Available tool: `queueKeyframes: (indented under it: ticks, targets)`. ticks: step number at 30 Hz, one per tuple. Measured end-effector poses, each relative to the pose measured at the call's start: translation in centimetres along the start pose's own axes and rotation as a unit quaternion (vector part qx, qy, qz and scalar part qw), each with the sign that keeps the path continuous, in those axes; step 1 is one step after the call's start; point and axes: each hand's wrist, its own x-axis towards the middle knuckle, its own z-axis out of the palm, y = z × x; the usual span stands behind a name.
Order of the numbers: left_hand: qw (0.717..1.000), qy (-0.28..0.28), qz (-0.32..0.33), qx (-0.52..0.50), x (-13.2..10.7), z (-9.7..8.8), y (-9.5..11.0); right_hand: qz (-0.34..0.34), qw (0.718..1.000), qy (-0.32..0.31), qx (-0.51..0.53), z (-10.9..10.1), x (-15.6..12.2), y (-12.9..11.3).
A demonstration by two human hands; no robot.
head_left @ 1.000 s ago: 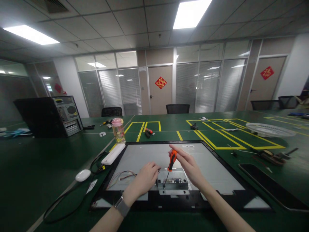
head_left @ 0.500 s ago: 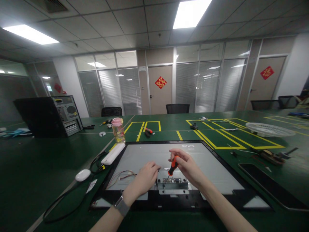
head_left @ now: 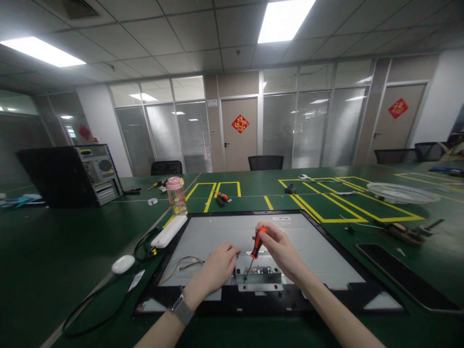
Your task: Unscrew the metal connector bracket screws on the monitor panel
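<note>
A flat display panel (head_left: 217, 231) with a black frame lies face down in front of me. On its near middle sits a metal bracket (head_left: 260, 279) with small connectors behind its raised lip. My right hand (head_left: 274, 241) grips the handle of an orange-and-black screwdriver (head_left: 257, 243), fingers wrapped round it. The screwdriver leans, and its shaft runs down to the bracket's left part; exactly what the tip touches is too small to tell. My left hand (head_left: 219, 263) is closed at the bracket's left end, fingertips against its edge. Thin wires (head_left: 186, 261) lie on the panel left of that hand.
Left of the panel are a white power strip (head_left: 168, 232), a white mouse-shaped thing (head_left: 123, 264), black cable and a pink-lidded bottle (head_left: 176, 195). A computer case (head_left: 68, 176) stands far left. To the right lie a dark flat panel (head_left: 402, 275) and a white round frame (head_left: 402, 192).
My right fingers have closed further round the screwdriver handle; the raised forefinger has come in. My left hand stays at the bracket. The view has shifted very slightly.
</note>
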Motion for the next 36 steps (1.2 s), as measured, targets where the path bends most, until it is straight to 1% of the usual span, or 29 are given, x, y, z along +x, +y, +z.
queueKeyframes:
  ticks: [5, 9, 13, 16, 21, 25, 29, 31, 36]
  targets:
    - [1.0, 0.004, 0.003, -0.001, 0.05, 0.23, -0.19, -0.005, 0.999, -0.039, 0.028, 0.26, -0.24, -0.53]
    - [1.0, 0.015, 0.009, -0.003, -0.02, 0.3, -0.26, -0.006, 0.998, -0.037, 0.049, 0.6, -0.28, -0.77]
    - [1.0, 0.017, 0.009, 0.003, 0.01, 0.36, -0.25, 0.008, 0.998, -0.029, 0.059, 0.49, -0.22, -0.66]
    - [1.0, 0.019, 0.009, 0.004, 0.07, 0.41, -0.27, 0.016, 0.997, -0.044, 0.067, 0.3, -0.27, -0.64]
    - [1.0, 0.016, 0.009, 0.0, 0.06, 0.44, -0.34, 0.01, 0.994, -0.076, 0.081, 0.41, -0.41, -0.81]
    - [1.0, 0.01, 0.008, 0.007, 0.08, 0.36, -0.27, 0.0, 0.995, -0.05, 0.084, 0.38, -0.28, -0.38]
    - [1.0, 0.004, 0.003, 0.009, 0.04, 0.08, 0.01, -0.032, 0.998, -0.023, 0.046, 0.18, -0.13, 0.17]
    - [1.0, 0.002, 0.001, 0.01, 0.0, -0.02, 0.11, -0.029, 0.999, -0.018, 0.032, 0.13, -0.12, 0.15]
    - [1.0, 0.01, 0.004, 0.006, 0.06, 0.28, -0.14, -0.017, 0.998, -0.026, 0.046, 0.1, -0.13, -0.23]
